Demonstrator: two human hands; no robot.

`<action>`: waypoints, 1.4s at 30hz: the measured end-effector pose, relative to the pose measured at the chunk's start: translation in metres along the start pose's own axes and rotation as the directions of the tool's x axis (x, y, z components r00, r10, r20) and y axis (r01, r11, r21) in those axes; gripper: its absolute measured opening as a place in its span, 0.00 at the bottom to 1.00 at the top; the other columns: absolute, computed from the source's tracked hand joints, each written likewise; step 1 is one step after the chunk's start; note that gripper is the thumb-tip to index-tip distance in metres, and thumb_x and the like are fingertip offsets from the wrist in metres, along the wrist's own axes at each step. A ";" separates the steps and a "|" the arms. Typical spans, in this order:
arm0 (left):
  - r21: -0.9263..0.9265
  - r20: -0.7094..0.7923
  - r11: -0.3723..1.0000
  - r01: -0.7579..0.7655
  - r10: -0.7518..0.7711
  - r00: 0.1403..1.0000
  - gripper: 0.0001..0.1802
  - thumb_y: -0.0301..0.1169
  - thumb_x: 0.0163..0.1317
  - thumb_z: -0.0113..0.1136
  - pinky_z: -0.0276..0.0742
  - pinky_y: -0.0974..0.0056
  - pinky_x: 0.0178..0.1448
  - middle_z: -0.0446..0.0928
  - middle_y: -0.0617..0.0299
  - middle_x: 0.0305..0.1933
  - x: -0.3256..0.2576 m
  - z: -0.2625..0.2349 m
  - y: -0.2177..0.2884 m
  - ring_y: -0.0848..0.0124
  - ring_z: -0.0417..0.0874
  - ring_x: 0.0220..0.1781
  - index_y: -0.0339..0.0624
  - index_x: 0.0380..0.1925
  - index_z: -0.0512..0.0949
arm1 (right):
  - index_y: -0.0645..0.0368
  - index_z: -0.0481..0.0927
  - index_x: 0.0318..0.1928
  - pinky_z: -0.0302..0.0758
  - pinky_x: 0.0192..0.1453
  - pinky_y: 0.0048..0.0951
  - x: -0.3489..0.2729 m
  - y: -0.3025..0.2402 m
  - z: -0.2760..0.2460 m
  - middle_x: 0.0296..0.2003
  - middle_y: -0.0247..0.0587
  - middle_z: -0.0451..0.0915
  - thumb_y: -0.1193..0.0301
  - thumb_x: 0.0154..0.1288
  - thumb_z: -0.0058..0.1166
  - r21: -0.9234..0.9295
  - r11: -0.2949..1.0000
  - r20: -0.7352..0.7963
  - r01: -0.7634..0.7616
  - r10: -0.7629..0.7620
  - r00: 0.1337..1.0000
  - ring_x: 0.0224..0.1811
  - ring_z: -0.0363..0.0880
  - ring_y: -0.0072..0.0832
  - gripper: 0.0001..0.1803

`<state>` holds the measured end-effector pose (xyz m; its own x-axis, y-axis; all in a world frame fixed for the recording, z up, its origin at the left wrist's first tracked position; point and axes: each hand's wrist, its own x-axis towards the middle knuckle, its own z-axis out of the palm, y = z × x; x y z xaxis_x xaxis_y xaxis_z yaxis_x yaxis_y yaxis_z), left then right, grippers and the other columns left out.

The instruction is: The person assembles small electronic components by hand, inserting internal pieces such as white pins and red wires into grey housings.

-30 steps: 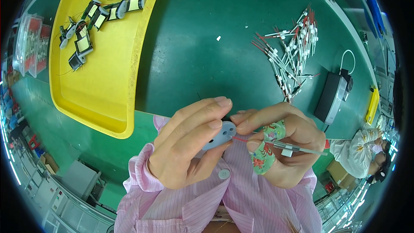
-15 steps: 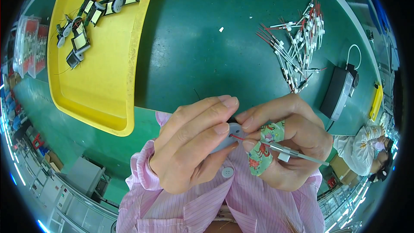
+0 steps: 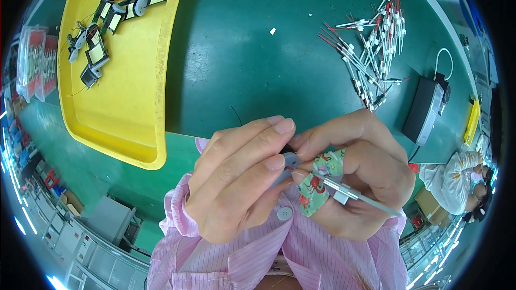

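Left hand (image 3: 236, 182) pinches the small grey coil bobbin (image 3: 289, 162); right hand (image 3: 360, 174), fingers closed, should feed the sleeved wire lead (image 3: 349, 196) squarely, bobbin kept steady.

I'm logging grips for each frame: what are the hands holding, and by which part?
Left hand pinches a small grey round part by its rim; right hand grips a thin grey sleeved lead near its front end.

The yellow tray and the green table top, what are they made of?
The yellow tray looks like moulded plastic: one even colour, rounded rim, a soft shine. The green table top seems to be a matt rubbery mat, dull, with faint scuffs, though a painted surface can't be ruled out.
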<state>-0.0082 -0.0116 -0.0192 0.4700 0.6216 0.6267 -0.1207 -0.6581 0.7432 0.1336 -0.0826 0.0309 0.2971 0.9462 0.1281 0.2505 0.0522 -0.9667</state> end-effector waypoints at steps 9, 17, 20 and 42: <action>0.170 0.135 0.985 -0.029 0.006 0.991 0.26 0.18 0.39 0.71 0.83 0.58 0.35 0.79 0.34 0.39 0.006 -0.013 -0.003 0.47 0.83 0.38 0.21 0.42 0.74 | 0.71 0.77 0.30 0.81 0.34 0.27 0.005 -0.010 0.000 0.33 0.53 0.78 0.82 0.41 0.66 -0.255 0.965 0.014 0.068 -0.066 0.998 0.27 0.78 0.31 0.13; 0.090 0.173 0.996 -0.018 0.002 0.985 0.31 0.20 0.38 0.72 0.77 0.57 0.35 0.77 0.40 0.44 0.003 -0.019 -0.008 0.52 0.81 0.40 0.28 0.48 0.73 | 0.72 0.78 0.34 0.80 0.30 0.27 -0.006 -0.005 -0.003 0.28 0.49 0.78 0.87 0.46 0.60 -0.160 0.983 -0.008 0.086 -0.088 0.996 0.20 0.74 0.27 0.11; 0.031 0.155 0.999 0.011 -0.015 0.988 0.31 0.22 0.40 0.72 0.76 0.57 0.37 0.76 0.39 0.47 -0.002 -0.021 -0.009 0.53 0.80 0.41 0.30 0.48 0.73 | 0.70 0.80 0.31 0.72 0.22 0.23 -0.002 -0.008 -0.002 0.23 0.45 0.79 0.87 0.42 0.60 -0.317 0.945 -0.024 0.076 -0.088 0.996 0.16 0.72 0.25 0.11; -0.263 0.351 0.810 0.524 -0.425 0.834 0.23 0.20 0.46 0.70 0.78 0.65 0.39 0.79 0.47 0.39 0.011 -0.035 0.000 0.62 0.82 0.37 0.29 0.45 0.77 | 0.68 0.79 0.30 0.56 0.15 0.29 0.006 -0.007 -0.027 0.18 0.37 0.64 0.81 0.34 0.58 -0.375 0.905 0.333 0.201 -0.071 0.940 0.14 0.61 0.28 0.14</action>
<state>-0.0337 0.0103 -0.0037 0.7504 0.6492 0.1243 -0.0816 -0.0956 0.9921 0.1588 -0.0863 0.0443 -0.0453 0.9923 0.1153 0.6320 0.1178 -0.7659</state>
